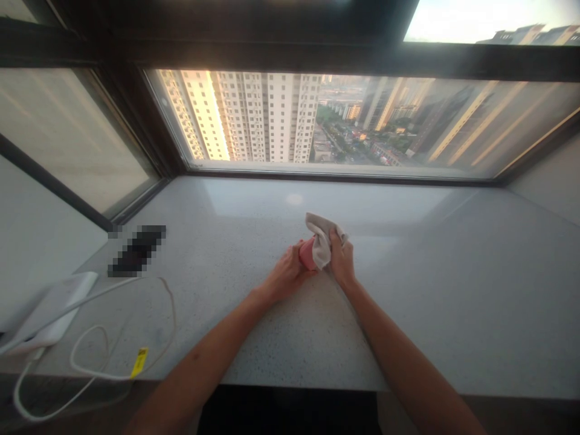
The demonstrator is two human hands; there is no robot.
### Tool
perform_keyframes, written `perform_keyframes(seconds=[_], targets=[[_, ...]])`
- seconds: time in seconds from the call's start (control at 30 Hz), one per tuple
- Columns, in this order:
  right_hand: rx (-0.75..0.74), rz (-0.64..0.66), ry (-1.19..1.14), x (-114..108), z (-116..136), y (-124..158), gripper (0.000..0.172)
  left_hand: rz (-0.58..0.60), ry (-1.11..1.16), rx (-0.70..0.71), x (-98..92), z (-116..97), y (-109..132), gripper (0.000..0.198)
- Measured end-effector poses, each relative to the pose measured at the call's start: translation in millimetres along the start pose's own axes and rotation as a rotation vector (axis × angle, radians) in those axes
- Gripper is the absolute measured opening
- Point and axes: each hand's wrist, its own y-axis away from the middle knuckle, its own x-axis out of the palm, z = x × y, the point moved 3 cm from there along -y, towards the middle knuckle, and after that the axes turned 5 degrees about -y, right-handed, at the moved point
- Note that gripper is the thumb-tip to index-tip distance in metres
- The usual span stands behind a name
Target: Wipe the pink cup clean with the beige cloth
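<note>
Near the middle of the pale speckled sill, my left hand (289, 269) is wrapped round a small pinkish-red object (307, 254). Its full shape is hidden by my fingers and by the cloth, so I cannot tell its kind. A light grey-beige cloth (322, 252) is bunched in my right hand (343, 261), and its folds lie against the right side of the red object. One loose corner of the cloth sticks up at the back left. Both hands are close together, low over the sill.
On the left lie a blurred-out dark object (138, 251) and a white box-shaped device (58, 309). A white cable (168, 296) with a yellow tag (139, 362) loops over the sill's front edge. Window panes (272, 121) in a dark frame (317, 177) stand behind the sill (444, 290).
</note>
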Motion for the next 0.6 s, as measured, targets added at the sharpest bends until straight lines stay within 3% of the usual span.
perform_keyframes(seconds=[0.17, 0.33, 0.43, 0.5, 0.6], targets=[[-0.534, 0.162, 0.377, 0.2, 24.1, 3.9, 0.041, 0.011, -0.109, -0.043, 5.0, 6.0, -5.9, 0.074], [-0.713, 0.254, 0.542, 9.0, 33.5, 13.7, 0.047, -0.124, 0.125, -0.061, -9.4, 0.0, -5.1, 0.073], [-0.735, 0.314, 0.536, 13.9, 38.4, 18.9, 0.049, -0.127, 0.196, -0.060, -12.5, -1.5, -3.9, 0.059], [-0.668, 0.319, 0.458, 14.1, 36.0, 16.7, 0.047, -0.139, 0.175, -0.104, -13.0, -2.0, -3.8, 0.047], [-0.331, 0.193, 0.234, 7.1, 15.1, 1.5, 0.047, -0.166, 0.157, -0.142, -14.8, -6.1, -5.1, 0.049]])
